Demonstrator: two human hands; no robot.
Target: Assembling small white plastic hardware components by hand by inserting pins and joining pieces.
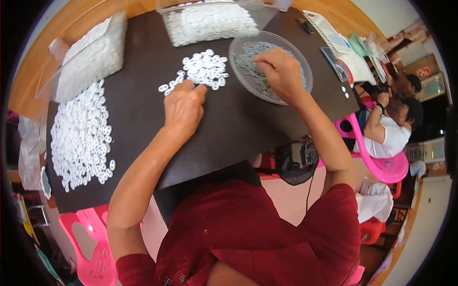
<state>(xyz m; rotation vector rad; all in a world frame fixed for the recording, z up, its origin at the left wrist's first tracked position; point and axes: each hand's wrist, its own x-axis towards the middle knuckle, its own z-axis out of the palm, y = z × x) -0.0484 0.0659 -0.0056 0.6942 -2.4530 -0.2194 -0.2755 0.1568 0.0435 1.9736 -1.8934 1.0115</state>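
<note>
My left hand [183,107] has its fingers curled down at the near edge of a small pile of white oval plastic pieces [206,68], which seem to have holes in them. Its fingertips are partly hidden, so whatever they pinch does not show. Over a round clear plastic bowl [307,76] of thin grey nail-like pieces [257,78], my right hand [280,71] reaches in from the right. Thumb and forefinger are pressed together there, and what lies between them is too small to make out.
A larger heap of white pieces [81,138] covers the table's left side, beside a tipped clear bin [90,55]. Another full clear bin [210,24] stands at the back. A phone [335,64] lies at right. A person in white [389,133] sits beyond near a pink chair [381,169].
</note>
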